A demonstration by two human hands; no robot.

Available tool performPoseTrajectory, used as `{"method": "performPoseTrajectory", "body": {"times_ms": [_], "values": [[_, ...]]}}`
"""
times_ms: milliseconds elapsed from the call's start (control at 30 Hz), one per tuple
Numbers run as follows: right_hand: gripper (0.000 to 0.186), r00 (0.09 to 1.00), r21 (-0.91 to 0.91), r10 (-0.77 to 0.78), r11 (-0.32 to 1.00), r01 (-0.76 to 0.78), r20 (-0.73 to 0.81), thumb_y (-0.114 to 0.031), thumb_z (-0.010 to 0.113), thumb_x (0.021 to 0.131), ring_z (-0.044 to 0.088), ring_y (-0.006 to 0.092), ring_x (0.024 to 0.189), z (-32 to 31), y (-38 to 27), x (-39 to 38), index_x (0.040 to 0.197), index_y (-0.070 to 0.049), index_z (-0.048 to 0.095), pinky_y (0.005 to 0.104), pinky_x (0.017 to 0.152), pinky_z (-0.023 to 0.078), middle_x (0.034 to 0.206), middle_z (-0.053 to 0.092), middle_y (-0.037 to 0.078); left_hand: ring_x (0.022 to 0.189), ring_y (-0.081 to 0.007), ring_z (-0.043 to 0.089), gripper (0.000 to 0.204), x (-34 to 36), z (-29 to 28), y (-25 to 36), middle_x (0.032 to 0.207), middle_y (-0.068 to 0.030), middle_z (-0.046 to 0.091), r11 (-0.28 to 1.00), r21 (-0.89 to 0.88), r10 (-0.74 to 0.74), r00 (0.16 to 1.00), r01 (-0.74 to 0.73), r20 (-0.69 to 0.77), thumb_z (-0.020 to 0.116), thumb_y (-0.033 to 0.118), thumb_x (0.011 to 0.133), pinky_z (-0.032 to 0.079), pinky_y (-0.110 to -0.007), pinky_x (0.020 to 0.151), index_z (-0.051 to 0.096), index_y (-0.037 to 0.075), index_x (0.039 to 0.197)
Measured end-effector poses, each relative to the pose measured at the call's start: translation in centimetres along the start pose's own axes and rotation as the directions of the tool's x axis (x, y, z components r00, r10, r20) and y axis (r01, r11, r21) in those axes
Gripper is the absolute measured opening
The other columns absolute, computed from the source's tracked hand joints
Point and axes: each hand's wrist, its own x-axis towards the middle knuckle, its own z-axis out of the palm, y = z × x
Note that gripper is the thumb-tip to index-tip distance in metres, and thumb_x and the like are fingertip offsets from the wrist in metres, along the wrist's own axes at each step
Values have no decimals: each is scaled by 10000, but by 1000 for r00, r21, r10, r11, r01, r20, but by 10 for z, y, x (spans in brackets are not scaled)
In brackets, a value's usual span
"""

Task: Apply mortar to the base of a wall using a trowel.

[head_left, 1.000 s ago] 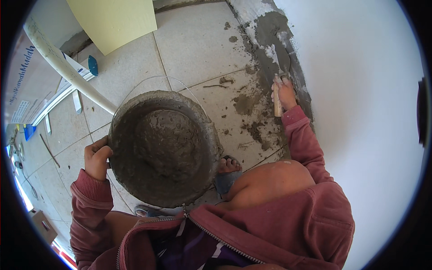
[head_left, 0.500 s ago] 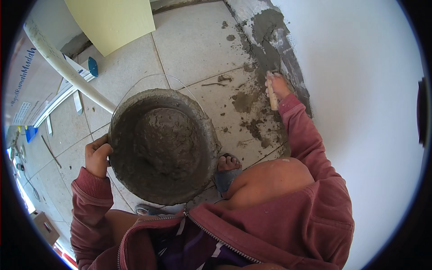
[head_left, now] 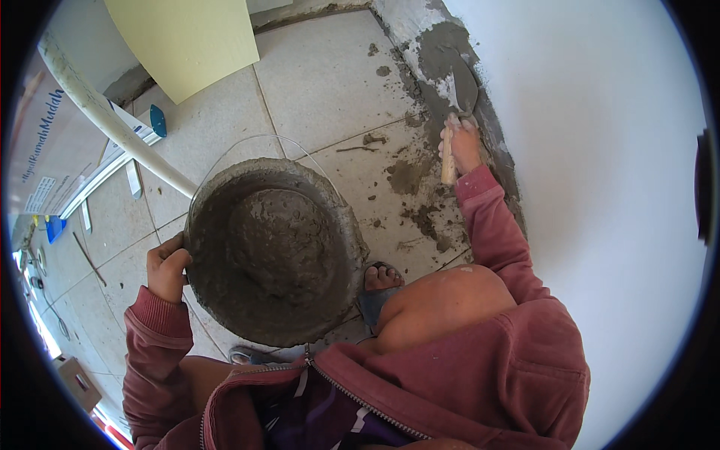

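My left hand (head_left: 168, 268) is closed on the left rim of a mortar-crusted bucket (head_left: 196, 247) with a thin wire handle. Wet grey mortar (head_left: 281, 236) is heaped inside it. My right hand (head_left: 463, 142) grips the light wooden handle of a trowel (head_left: 466, 84), whose blade points away from me. That blade lies against the strip of fresh mortar (head_left: 442, 49) along the foot of the white wall. Part of the handle and the blade's near end are hidden by my fingers.
Mortar splatters (head_left: 409, 176) dot the floor tiles (head_left: 322, 71) beside the wall (head_left: 600, 150). A pale pipe (head_left: 127, 131) slants in behind the bucket. A yellow board (head_left: 191, 45) and a printed banner (head_left: 60, 150) stand far left. My sandalled foot (head_left: 379, 281) is right of the bucket.
My right hand has shifted slightly left, and the trowel blade now shows more plainly against the mortar strip. My left hand keeps hold of the bucket rim.
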Motion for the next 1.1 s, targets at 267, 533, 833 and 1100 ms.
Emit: {"method": "performPoseTrajectory", "body": {"times_ms": [267, 533, 833, 1100], "values": [[261, 985, -102, -170, 980, 168, -9, -292, 454, 873, 472, 142, 402, 1, -18, -4, 830, -34, 449, 278, 357, 394, 615, 481, 52, 520, -69, 451, 417, -2, 0, 2, 702, -27, 574, 998, -42, -41, 999, 41, 1, 405, 65, 631, 339, -193, 446, 584, -67, 983], [267, 987, 15, -159, 987, 159, 3, -303, 456, 873, 468, 141, 402, 7, -39, 15, 841, -38, 451, 281, 348, 396, 626, 478, 46, 533, -84, 472, 381, -2, 1, 3, 693, -32, 568, 1000, -24, -6, 1000, 6, 6, 402, 57, 636, 367, -199, 451, 594, -66, 941], [240, 992, -56, -125, 990, 127, 34, -276, 454, 870, 474, 145, 415, 14, -55, 26, 854, -36, 457, 280, 357, 400, 629, 478, 54, 544, -86, 467, 390, 0, -3, 5, 709, -26, 567, 1000, 14, -27, 998, 26, 52, 406, 71, 634, 370, -197, 450, 594, -62, 949], [258, 993, -147, -115, 983, 114, 6, -301, 470, 863, 465, 134, 407, 16, -43, 32, 885, -43, 459, 282, 354, 397, 638, 476, 48, 548, -87, 473, 391, -1, 2, 7, 703, -35, 568, 999, 39, -32, 999, 31, 25, 403, 72, 632, 366, -198, 448, 594, -67, 943]]}}
